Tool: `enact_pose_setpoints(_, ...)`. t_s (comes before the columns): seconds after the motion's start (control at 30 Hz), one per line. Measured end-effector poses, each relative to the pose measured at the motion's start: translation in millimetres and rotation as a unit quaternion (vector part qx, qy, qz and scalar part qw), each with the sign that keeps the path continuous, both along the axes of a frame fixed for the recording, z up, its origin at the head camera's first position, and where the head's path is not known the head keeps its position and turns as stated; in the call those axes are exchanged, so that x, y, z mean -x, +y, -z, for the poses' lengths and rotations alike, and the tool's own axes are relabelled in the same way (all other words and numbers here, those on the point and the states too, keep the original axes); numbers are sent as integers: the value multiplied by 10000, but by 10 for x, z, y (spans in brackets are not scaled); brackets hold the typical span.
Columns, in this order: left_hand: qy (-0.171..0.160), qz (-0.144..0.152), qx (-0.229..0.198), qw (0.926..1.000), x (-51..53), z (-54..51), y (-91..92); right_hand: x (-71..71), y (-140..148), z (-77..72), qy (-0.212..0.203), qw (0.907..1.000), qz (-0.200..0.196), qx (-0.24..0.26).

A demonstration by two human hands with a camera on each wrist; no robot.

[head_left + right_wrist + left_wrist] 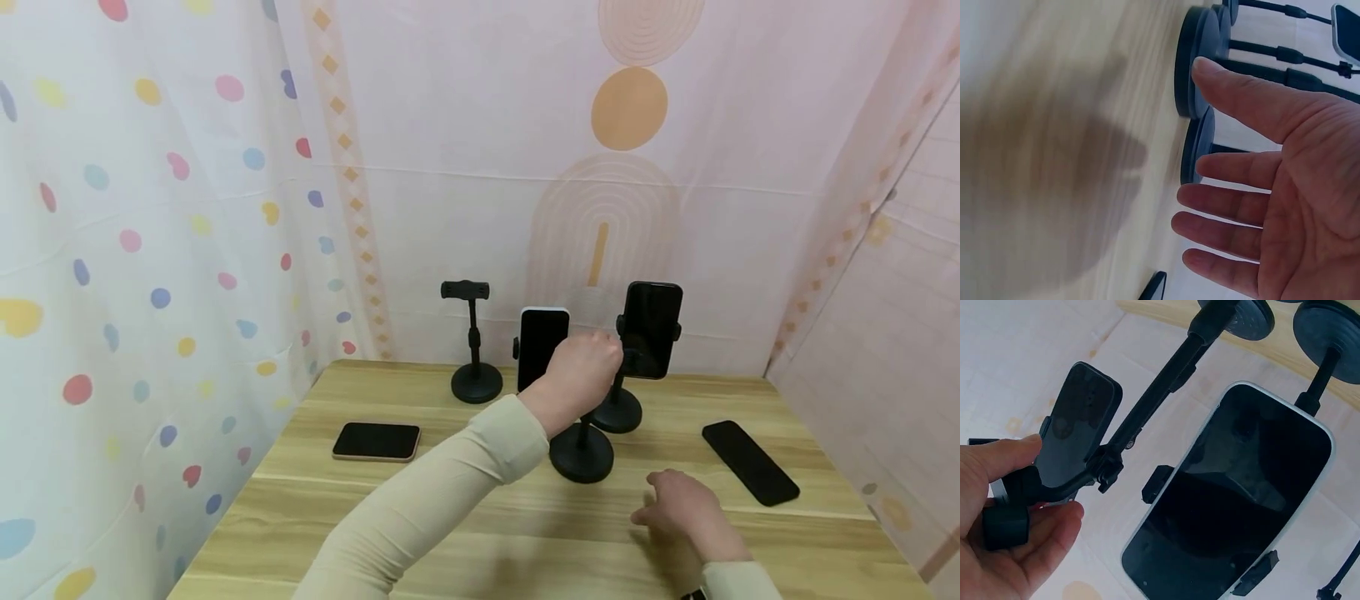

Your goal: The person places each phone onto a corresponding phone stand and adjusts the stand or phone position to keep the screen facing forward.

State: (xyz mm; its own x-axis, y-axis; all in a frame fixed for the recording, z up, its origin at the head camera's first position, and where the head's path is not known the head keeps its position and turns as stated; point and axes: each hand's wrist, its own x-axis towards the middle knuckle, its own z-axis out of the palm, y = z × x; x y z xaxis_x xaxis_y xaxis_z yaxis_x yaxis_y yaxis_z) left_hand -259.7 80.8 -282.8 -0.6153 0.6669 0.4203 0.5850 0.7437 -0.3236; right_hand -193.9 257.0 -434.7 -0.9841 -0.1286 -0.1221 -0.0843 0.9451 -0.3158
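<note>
At the middle of the table my left hand (583, 367) grips the clamp head (1007, 515) of a black phone stand, thumb on one side and fingers curled round the other. In the head view the hand hides that clamp, while the stand's round base (582, 454) shows on the table. Just behind are a white-edged phone (542, 346) in one stand's clamp and a black phone (651, 329) in another. My right hand (682, 508) hovers low over the table to the right of the base. Its fingers (1222, 203) are spread and relaxed, holding nothing.
A stand with a bare clamp (465, 290) stands at the back left. One phone (377, 442) lies flat on the left of the wooden table (300, 533), another black phone (750, 462) on the right. Curtains (465, 108) hang behind and at the sides.
</note>
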Motion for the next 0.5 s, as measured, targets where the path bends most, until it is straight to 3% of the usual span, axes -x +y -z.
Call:
enact_pose_setpoints(0.27,-220,252,108,9994,42,-68,63,147,307,-102,21,9999,74,-79)
enact_pose_setpoints(0.5,-470,171,245,9984,53,-146,133,280,711,-122,-91,9992,342,-207)
